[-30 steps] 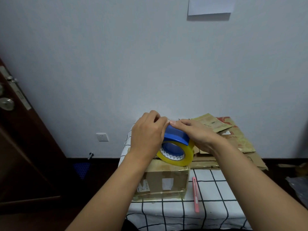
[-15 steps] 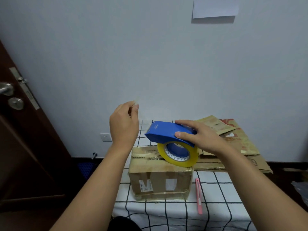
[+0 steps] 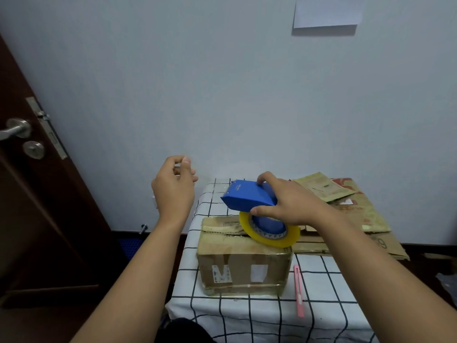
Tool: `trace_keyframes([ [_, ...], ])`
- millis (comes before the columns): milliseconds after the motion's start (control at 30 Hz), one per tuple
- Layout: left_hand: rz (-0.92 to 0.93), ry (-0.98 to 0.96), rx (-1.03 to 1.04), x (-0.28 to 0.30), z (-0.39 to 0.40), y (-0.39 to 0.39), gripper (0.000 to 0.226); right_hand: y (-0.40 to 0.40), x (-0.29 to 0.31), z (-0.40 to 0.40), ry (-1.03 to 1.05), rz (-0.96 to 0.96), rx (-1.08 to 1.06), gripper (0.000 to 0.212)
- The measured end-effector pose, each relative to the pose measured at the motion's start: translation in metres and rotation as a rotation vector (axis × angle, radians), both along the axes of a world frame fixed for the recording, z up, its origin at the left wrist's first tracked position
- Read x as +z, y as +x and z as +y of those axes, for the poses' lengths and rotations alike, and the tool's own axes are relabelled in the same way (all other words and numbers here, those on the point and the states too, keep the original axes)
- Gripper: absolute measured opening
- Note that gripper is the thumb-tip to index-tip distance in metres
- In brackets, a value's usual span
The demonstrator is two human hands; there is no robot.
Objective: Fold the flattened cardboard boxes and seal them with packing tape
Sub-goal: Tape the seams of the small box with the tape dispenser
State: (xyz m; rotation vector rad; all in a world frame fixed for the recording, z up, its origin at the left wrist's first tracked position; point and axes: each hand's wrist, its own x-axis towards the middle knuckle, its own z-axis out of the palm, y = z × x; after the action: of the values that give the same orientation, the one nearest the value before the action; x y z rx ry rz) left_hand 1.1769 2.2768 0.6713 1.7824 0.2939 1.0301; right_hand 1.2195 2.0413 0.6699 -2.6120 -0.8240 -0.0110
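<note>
A folded cardboard box [image 3: 242, 266] stands on the checked table [image 3: 247, 318], its top flaps closed with a seam showing. My right hand [image 3: 289, 204] grips a blue tape dispenser [image 3: 247, 198] carrying a yellow tape roll [image 3: 272, 241], held just over the box's top right. My left hand [image 3: 173, 191] is raised left of the box, thumb and fingers pinched on the faint clear tape end pulled out from the dispenser. Flattened cardboard boxes [image 3: 358, 214] lie stacked at the table's back right.
A pink utility knife [image 3: 299, 290] lies on the cloth right of the box. A dark wooden door [image 3: 37, 194] with a metal handle [image 3: 14, 129] stands at the left. The wall is close behind the table, with a paper sheet [image 3: 326, 11] pinned high up.
My left hand has left the dispenser and moved up and to the left, pinching the tape end. The dispenser has tilted and stays in my right hand over the box.
</note>
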Motion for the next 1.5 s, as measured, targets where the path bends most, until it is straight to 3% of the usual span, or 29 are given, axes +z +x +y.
trace_keyframes([
  [233,0.031,-0.238,0.018,-0.011,0.013,-0.004,0.019,0.002,0.024,-0.018,0.144,0.072,0.064,0.054],
  [667,0.227,-0.608,-0.122,-0.079,-0.015,-0.028,0.011,0.012,0.022,-0.027,-0.157,0.123,0.083,0.056],
  [967,0.263,-0.559,0.011,-0.099,0.001,-0.028,0.015,0.02,0.024,-0.011,-0.237,0.111,0.102,0.055],
  [1333,0.352,-0.867,-0.095,-0.117,0.013,-0.023,0.011,0.02,0.025,-0.006,-0.272,0.115,0.102,0.056],
  [1500,0.401,-0.908,-0.154,-0.125,0.015,-0.021,0.01,0.018,0.025,-0.006,-0.267,0.12,0.103,0.056],
])
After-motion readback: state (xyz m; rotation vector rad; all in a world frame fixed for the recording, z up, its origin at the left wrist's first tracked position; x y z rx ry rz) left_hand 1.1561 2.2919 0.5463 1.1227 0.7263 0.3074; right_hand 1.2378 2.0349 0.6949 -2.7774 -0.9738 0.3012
